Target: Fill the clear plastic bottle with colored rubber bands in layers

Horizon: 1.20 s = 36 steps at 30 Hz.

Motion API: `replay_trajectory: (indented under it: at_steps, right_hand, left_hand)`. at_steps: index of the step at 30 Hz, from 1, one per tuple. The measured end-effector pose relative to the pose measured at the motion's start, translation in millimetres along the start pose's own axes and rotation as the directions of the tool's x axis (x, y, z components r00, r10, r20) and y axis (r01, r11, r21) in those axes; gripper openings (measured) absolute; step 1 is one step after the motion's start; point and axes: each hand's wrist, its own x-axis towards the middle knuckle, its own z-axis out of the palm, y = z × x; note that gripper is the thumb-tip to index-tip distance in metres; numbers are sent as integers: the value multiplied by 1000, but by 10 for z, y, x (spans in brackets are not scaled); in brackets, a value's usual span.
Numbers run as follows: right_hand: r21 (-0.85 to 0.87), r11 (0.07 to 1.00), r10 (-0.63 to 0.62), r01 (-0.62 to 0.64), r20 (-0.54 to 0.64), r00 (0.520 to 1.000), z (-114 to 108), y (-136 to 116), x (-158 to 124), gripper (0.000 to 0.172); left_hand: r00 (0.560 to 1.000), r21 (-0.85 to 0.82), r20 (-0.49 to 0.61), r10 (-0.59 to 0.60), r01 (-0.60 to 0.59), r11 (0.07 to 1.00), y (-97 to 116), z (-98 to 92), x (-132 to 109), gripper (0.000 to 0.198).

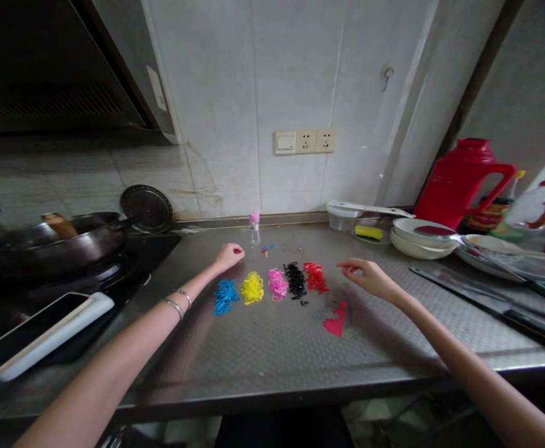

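Note:
My left hand (229, 256) hovers by the steel counter behind the blue and yellow piles, fingers curled together; whatever they may hold is hidden. My right hand (368, 275) is to the right of the red pile, fingers stretched loosely leftward and partly bent, with nothing visible in them. Between the hands lie piles of small rubber bands: blue (226, 296), yellow (252, 288), pink (278, 284), black (295, 279) and red (316, 277). A few mixed-colour bands (266, 250) sit near a small clear bottle with a pink top (254, 229).
A clear wrapper with a pink heart-like print (335, 320) lies in front of the red pile. On the left are a phone-like device (43, 336) and a pan (67, 239). Bowls (422, 239), a red thermos (459, 183) and a long knife (459, 289) stand or lie right.

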Motion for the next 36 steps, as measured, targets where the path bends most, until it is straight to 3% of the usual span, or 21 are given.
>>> replay_trajectory:
  at_steps: [4, 6, 10, 14, 23, 26, 29, 36]
  right_hand:
    - [-3, 1000, 0, 1, 17, 1000, 7, 2, -60, 28]
    - [-1, 1000, -1, 1, 20, 1000, 16, -10, -75, 27]
    - [8, 1000, -6, 5, 36, 999, 41, 9, -98, 27]
    - [14, 1000, -9, 8, 53, 999, 64, 58, -123, 26]
    - [36, 999, 0, -2, 62, 998, 23, 11, -147, 24]
    - [30, 1000, -6, 5, 54, 998, -9, -25, -149, 24]
    - [23, 1000, -16, 15, 50, 999, -43, -52, -153, 24]
    - [27, 1000, -15, 13, 62, 998, -25, -75, -150, 24]
  left_hand:
    - [989, 60, 45, 141, -144, 988, 271, 216, 121, 20]
    - [985, 98, 78, 151, -159, 982, 396, 305, 151, 22]
    - [998, 217, 64, 15, -28, 976, 599, 416, 165, 28]
    - [991, 232, 97, -93, 68, 970, 695, 483, 173, 22]
    - [980, 8, 130, -153, 154, 988, 644, 589, 291, 11]
    - [977, -40, 175, -125, 134, 990, 602, 511, 317, 10]
    - [963, -109, 248, -107, 137, 985, 516, 311, 302, 12]
    - [840, -167, 538, -70, 188, 968, 260, -343, 70, 22]
